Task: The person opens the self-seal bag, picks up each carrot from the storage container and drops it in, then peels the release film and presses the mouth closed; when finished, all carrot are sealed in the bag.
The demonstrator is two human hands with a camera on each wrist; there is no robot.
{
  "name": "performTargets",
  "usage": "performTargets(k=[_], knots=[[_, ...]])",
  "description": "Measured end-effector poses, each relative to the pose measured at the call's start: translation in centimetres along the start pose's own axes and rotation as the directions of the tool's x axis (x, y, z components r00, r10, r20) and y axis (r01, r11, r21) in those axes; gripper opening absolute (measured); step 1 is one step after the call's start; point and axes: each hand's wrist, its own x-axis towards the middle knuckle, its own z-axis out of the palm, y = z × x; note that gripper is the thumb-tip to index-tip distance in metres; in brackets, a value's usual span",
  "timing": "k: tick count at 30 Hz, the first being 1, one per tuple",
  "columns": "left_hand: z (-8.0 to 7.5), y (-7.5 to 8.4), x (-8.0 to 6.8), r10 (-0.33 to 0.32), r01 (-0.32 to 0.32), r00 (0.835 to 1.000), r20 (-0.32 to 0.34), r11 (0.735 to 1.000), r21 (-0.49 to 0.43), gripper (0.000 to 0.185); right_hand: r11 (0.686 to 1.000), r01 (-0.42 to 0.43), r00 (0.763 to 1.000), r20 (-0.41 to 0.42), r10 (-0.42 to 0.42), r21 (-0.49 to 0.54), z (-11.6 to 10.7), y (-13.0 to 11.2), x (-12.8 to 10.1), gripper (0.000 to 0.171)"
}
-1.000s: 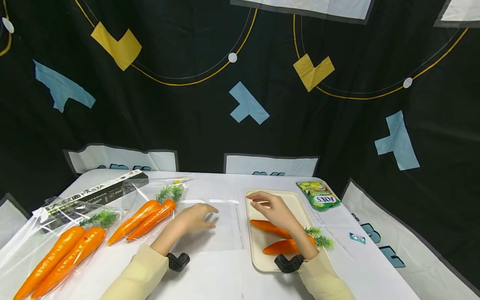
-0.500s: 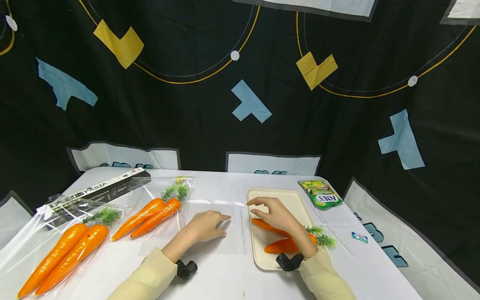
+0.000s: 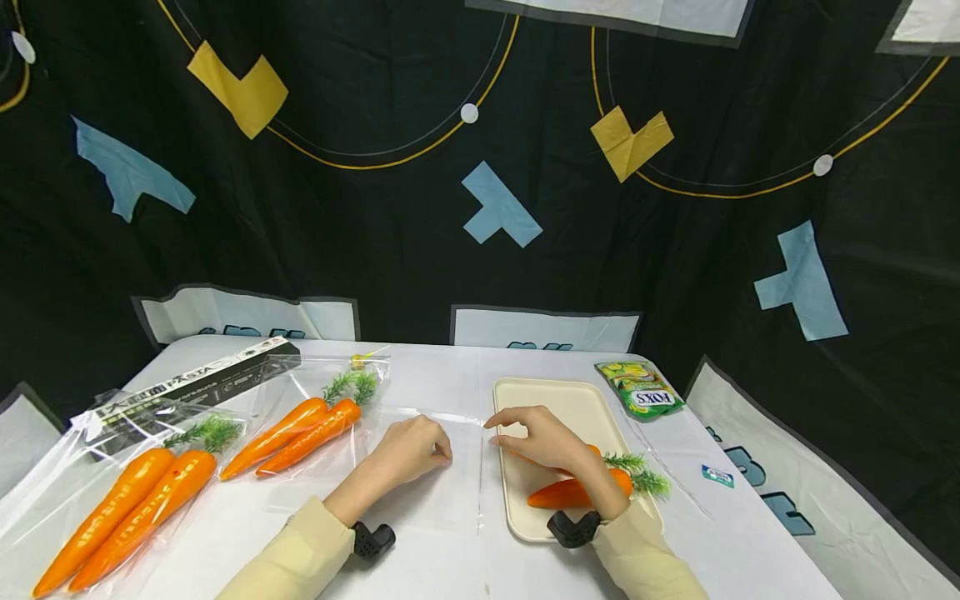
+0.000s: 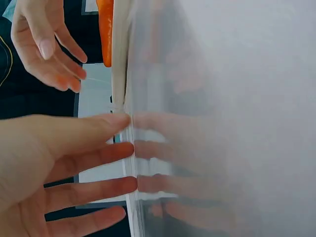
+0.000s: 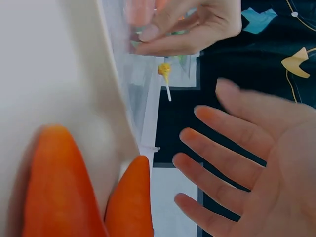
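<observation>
A flat transparent plastic bag (image 3: 467, 450) lies on the white table between my hands. With its fingertips, my left hand (image 3: 416, 448) touches the bag; in the left wrist view, the hand (image 4: 69, 163) has its fingers extended and spread apart. Over the left side of a cream tray (image 3: 558, 396) hovers my right hand (image 3: 546, 435), holding nothing. Its fingers (image 5: 222, 143) are spread and slightly bent in the right wrist view. Two orange carrots with green tops lie in the tray; the nearer carrot (image 3: 562, 494) is partly covered by my right forearm, the other mostly by the hand.
Left of my hands are two clear bags, each holding two carrots (image 3: 300, 433) (image 3: 142, 508). Behind them lies a long black-and-white box (image 3: 217, 375), with a yellow lollipop (image 3: 358, 361) nearby. A green Fox's packet (image 3: 639, 389) and a small blue-green packet (image 3: 717, 476) lie right of the tray.
My left hand has moved right along the bag, and its fingers have lowered onto it. My right hand has shifted slightly left and nearer to me.
</observation>
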Motion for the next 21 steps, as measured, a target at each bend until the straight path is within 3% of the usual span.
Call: performTargets(k=[4,7,11,15,21], knots=[[-0.4,-0.3,0.2,0.014,-0.014,1.000,-0.010,0.999,-0.034,0.006,1.000,-0.011,0.997,0.081,0.008,0.028,0.6,-0.1,0.1,0.033],[-1.2,-0.5,0.3,-0.033,0.038,0.998,0.054,0.996,-0.081,0.010,1.000,0.000,0.992,0.129,0.002,-0.012,1.0,-0.5,0.1,0.034],[-2.5,-1.3,0.0,-0.117,0.134,0.979,0.166,0.986,-0.099,0.024,0.994,0.067,0.979,0.197,-0.048,-0.088,1.7,-1.1,0.2,0.031],[-3.0,-2.3,-0.3,-0.129,0.145,0.974,0.187,0.986,-0.077,0.029,0.981,0.146,0.958,0.265,-0.109,-0.125,2.3,-1.9,0.1,0.033],[-3.1,-3.0,-0.4,-0.152,0.160,0.968,0.200,0.987,-0.026,0.033,0.972,0.111,0.927,0.374,-0.025,-0.209,2.8,-2.8,0.0,0.046]])
